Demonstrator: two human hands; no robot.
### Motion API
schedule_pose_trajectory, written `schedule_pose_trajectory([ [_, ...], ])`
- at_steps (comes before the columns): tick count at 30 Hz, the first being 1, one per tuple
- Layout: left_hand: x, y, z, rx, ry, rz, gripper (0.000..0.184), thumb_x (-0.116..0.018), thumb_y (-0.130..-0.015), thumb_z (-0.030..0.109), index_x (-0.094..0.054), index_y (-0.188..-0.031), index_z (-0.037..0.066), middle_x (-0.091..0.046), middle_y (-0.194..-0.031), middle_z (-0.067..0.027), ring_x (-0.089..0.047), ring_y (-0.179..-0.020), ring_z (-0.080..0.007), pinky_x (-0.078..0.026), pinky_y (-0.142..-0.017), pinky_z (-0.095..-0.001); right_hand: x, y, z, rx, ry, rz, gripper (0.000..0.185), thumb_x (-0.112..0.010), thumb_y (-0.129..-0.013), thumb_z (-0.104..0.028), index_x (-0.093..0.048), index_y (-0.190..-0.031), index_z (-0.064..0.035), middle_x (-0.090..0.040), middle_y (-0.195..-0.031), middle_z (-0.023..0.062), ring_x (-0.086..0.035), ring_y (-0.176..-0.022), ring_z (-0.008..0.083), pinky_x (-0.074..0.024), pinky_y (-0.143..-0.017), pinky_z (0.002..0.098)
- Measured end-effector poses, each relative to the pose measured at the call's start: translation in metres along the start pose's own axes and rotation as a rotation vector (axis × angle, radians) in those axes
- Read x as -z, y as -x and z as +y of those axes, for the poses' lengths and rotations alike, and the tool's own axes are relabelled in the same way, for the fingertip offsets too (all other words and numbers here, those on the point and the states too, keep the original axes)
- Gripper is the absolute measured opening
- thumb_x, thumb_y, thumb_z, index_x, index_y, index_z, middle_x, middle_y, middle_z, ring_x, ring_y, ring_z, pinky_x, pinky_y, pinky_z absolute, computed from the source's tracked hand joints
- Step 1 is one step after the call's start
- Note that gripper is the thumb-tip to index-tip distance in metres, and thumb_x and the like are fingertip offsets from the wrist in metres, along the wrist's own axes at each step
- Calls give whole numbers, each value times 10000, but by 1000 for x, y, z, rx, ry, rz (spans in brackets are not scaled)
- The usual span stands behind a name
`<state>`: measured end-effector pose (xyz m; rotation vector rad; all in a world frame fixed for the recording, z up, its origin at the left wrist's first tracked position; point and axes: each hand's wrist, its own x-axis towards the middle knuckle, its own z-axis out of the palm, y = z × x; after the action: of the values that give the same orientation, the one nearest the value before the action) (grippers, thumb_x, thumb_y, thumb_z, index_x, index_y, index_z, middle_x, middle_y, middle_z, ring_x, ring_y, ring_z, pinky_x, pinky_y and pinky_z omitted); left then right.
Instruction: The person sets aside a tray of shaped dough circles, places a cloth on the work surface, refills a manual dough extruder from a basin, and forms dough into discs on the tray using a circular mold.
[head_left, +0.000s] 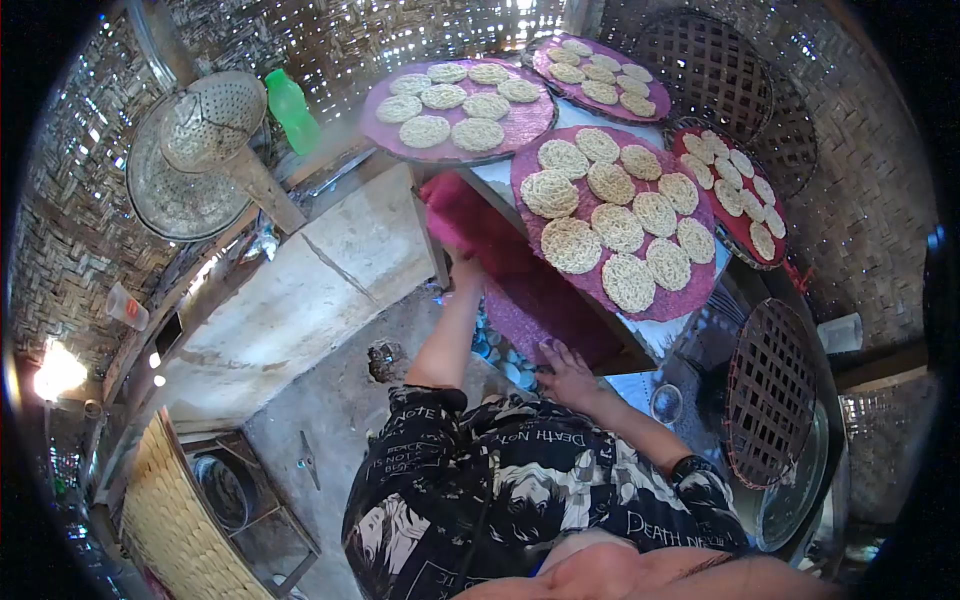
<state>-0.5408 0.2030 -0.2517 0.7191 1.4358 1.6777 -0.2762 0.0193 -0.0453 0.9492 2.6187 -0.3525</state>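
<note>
A magenta cloth hangs in folds down beside the white-topped stand. My left hand reaches forward and grips the cloth near its upper left edge; its fingertips are partly hidden in the fabric. My right hand lies with fingers spread at the lower end of the cloth, close to my body. Just right of the cloth, a purple round sheet carries several pale, rough, round cakes. Blue-white round items show on the floor between my arms.
More cakes lie on a left tray, a back tray and a red tray. A large perforated ladle and green bottle are at left. A dark woven basket tray leans at right. A pale board runs along the left.
</note>
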Motion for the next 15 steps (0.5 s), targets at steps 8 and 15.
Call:
schedule_pose_trajectory([
  [8, -19, 27, 112, -24, -602, 73, 406, -499, -831, 198, -417, -1225, 136, -532, -1118, -166, -523, -1009, -325, -402, -882, -418, 19, -2, 4, -12, -301, 260, 562, -538, -823, -303, -358, -1297, -61, -299, -1370, 136, -325, -1242, 292, -249, -1021, 447],
  [15, 1, -40, 13, -462, -1403, -369, 477, -441, -848, 299, -379, -1279, 105, -480, -1189, -197, -514, -1022, -359, -379, -904, -440, 85, 46, -10, 321, -562, 245, 387, -523, -835, -179, -482, -1193, -37, -456, -1261, 119, -472, -1116, 284, -367, -938, 379],
])
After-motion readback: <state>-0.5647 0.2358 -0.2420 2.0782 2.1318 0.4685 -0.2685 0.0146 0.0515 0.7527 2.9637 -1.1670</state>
